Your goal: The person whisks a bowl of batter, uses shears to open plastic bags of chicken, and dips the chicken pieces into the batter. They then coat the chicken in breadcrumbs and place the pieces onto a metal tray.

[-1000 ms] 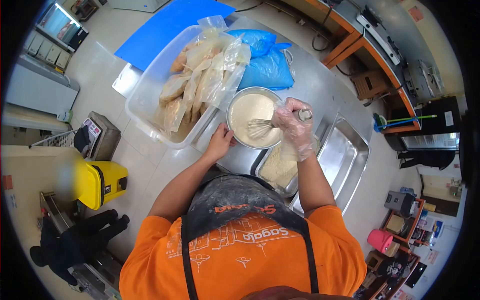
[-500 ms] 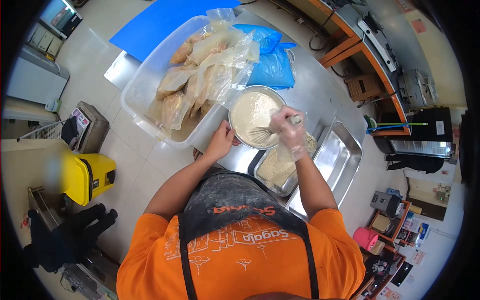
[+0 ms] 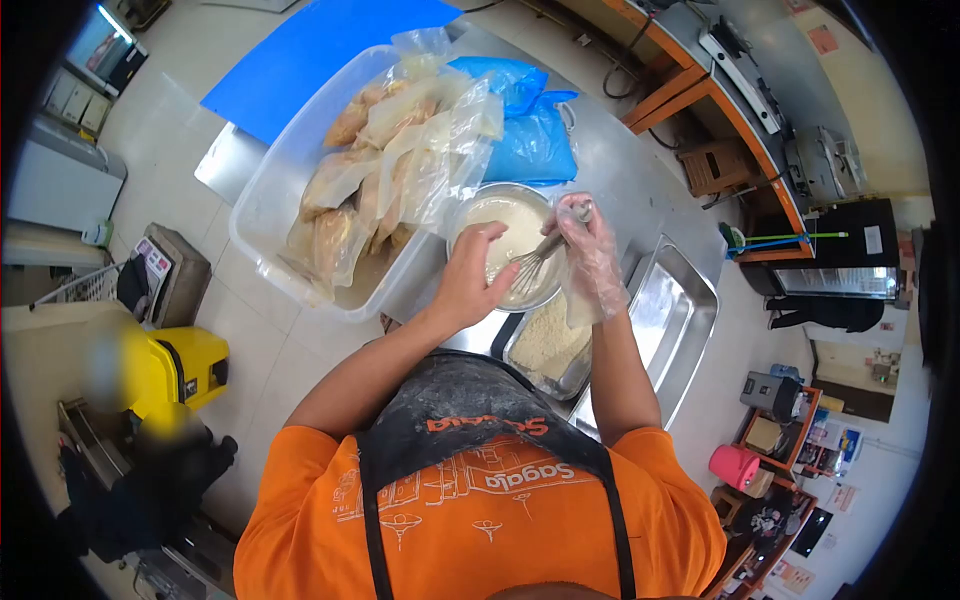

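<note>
A round metal bowl (image 3: 500,195) of pale batter sits on the steel table. My right hand (image 3: 588,250), in a loose clear plastic glove, grips the handle of a wire whisk (image 3: 535,262) whose wires dip into the batter. My bare left hand (image 3: 470,275) hovers over the bowl's near rim with its fingers spread, reaching toward the whisk wires. Whether it touches them I cannot tell. A metal tray of breadcrumbs (image 3: 548,345) lies just in front of the bowl, by my apron.
A clear plastic tub (image 3: 262,215) of bagged breaded pieces stands left of the bowl. Blue plastic bags (image 3: 535,135) lie behind it. An empty steel tray (image 3: 675,315) sits at the right. A yellow bin (image 3: 185,365) and a scale (image 3: 155,270) stand on the floor at left.
My left hand has left the bowl's rim and risen over the batter toward the whisk. My right hand has tilted the whisk and lifted it higher.
</note>
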Demonstrator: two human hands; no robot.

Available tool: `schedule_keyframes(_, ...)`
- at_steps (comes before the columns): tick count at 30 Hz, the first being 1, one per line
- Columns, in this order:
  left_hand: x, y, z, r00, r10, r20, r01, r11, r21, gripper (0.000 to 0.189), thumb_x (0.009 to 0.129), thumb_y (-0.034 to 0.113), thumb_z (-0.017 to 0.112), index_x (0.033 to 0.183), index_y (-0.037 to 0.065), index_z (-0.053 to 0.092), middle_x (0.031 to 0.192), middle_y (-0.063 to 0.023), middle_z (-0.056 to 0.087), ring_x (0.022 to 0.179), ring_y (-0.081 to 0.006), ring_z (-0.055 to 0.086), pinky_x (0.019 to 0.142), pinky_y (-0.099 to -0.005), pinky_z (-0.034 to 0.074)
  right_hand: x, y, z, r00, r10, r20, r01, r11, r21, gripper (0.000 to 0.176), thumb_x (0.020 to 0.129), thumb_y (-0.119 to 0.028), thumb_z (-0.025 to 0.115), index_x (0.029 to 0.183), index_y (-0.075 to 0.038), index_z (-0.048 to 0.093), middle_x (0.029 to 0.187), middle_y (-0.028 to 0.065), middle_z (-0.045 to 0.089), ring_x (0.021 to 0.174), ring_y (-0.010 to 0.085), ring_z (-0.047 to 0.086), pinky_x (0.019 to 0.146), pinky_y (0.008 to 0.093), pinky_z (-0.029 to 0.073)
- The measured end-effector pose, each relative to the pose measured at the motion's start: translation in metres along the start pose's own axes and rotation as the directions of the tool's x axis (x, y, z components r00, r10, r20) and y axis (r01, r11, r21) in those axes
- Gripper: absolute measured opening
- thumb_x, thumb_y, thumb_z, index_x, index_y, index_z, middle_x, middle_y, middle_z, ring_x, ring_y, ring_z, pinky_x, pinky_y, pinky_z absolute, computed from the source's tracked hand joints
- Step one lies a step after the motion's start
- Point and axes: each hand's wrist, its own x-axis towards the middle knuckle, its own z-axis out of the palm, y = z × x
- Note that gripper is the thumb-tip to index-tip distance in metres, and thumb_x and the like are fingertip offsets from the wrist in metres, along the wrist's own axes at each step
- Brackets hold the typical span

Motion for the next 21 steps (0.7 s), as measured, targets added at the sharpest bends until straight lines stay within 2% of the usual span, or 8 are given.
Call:
schedule_keyframes(2,0.018,0.01,0.013,0.993,0.091,0.075,-0.093,0.996,0.014,0.054,0.087,0.017,0.07,0.132,0.0,0.046,0.129,-0.0205,0.049,0.124,-0.0323,0.048,0.102,-0.0405,0.042,-0.006,0.004,-0.007,0.987,-0.144,0.065,0.143,0.99,0.015,0.038,0.101,-0.043,0.052,0.113,-0.007,0.058,0.102,0.0048,0.061,0.1,0.0146,0.057,0.088,0.0329,0.045)
schedule_keyframes(5,0.034,0.026,0.039,0.985,0.161,0.067,-0.148,0.974,-0.17,0.052,0.088,0.016,0.069,0.132,-0.001,0.046,0.13,-0.0211,0.049,0.121,-0.0328,0.05,0.098,-0.0398,0.045,-0.019,0.013,-0.01,0.993,-0.115,-0.007,0.11,0.928,0.355,0.057,0.102,-0.056,0.041,0.119,-0.005,0.058,0.113,0.0052,0.06,0.111,0.0179,0.054,0.098,0.0374,0.04)
schedule_keyframes(6,0.035,0.035,0.048,0.993,0.116,0.006,-0.112,0.972,-0.204,0.044,0.09,0.013,0.067,0.128,0.0,0.049,0.123,-0.0174,0.054,0.111,-0.0267,0.056,0.089,-0.0353,0.048,-0.017,0.029,-0.02,0.987,-0.106,-0.118,0.143,0.915,0.378,0.06,0.101,-0.058,0.04,0.121,-0.004,0.058,0.114,0.006,0.06,0.112,0.0192,0.054,0.098,0.0378,0.041)
schedule_keyframes(9,0.042,0.035,0.062,0.908,-0.229,0.351,0.302,0.938,-0.171,0.036,0.09,0.011,0.066,0.122,0.0,0.053,0.116,-0.019,0.055,0.106,-0.0265,0.054,0.084,-0.0327,0.048,-0.014,0.066,-0.034,0.943,-0.078,-0.322,0.193,0.921,0.34,0.061,0.102,-0.057,0.039,0.124,-0.003,0.057,0.121,0.0092,0.06,0.115,0.0209,0.055,0.098,0.0378,0.042)
schedule_keyframes(12,0.041,0.038,0.068,0.887,-0.25,0.388,0.422,0.782,-0.459,0.028,0.093,0.016,0.063,0.114,0.0,0.056,0.108,-0.015,0.056,0.101,-0.0231,0.053,0.084,-0.0331,0.045,-0.01,0.065,-0.027,0.926,-0.04,-0.376,0.209,0.882,0.422,0.062,0.103,-0.057,0.037,0.126,-0.003,0.057,0.125,0.0106,0.06,0.119,0.022,0.054,0.101,0.0398,0.041)
schedule_keyframes(15,0.042,0.019,0.068,0.947,0.094,0.306,0.049,0.903,-0.428,0.044,0.103,0.039,0.048,0.127,0.003,0.05,0.117,-0.0123,0.055,0.104,-0.0166,0.053,0.086,-0.0296,0.044,-0.008,0.047,-0.02,0.946,-0.067,-0.317,0.203,0.886,0.417,0.06,0.103,-0.054,0.04,0.131,-0.004,0.054,0.134,0.0097,0.055,0.126,0.0225,0.049,0.108,0.0412,0.038)
schedule_keyframes(18,0.052,0.022,0.08,0.993,0.09,0.079,-0.056,0.934,-0.354,0.068,0.101,0.054,0.033,0.141,-0.001,0.03,0.132,-0.0161,0.045,0.108,-0.0201,0.049,0.092,-0.0337,0.04,-0.008,0.029,-0.006,0.977,-0.181,-0.115,0.198,0.968,0.152,0.066,0.106,-0.052,0.031,0.143,0.0,0.045,0.146,0.0132,0.048,0.137,0.0236,0.042,0.114,0.0384,0.031)
schedule_keyframes(21,0.066,0.023,0.083,0.99,0.059,-0.126,-0.094,0.951,-0.296,0.089,0.099,0.066,0.02,0.153,-0.004,0.011,0.146,-0.0199,0.033,0.116,-0.0244,0.044,0.1,-0.038,0.035,-0.01,0.042,0.015,0.996,-0.084,-0.011,0.081,0.917,0.392,0.067,0.107,-0.05,0.024,0.15,0.0,0.037,0.154,0.0132,0.039,0.144,0.0228,0.032,0.119,0.0359,0.023)
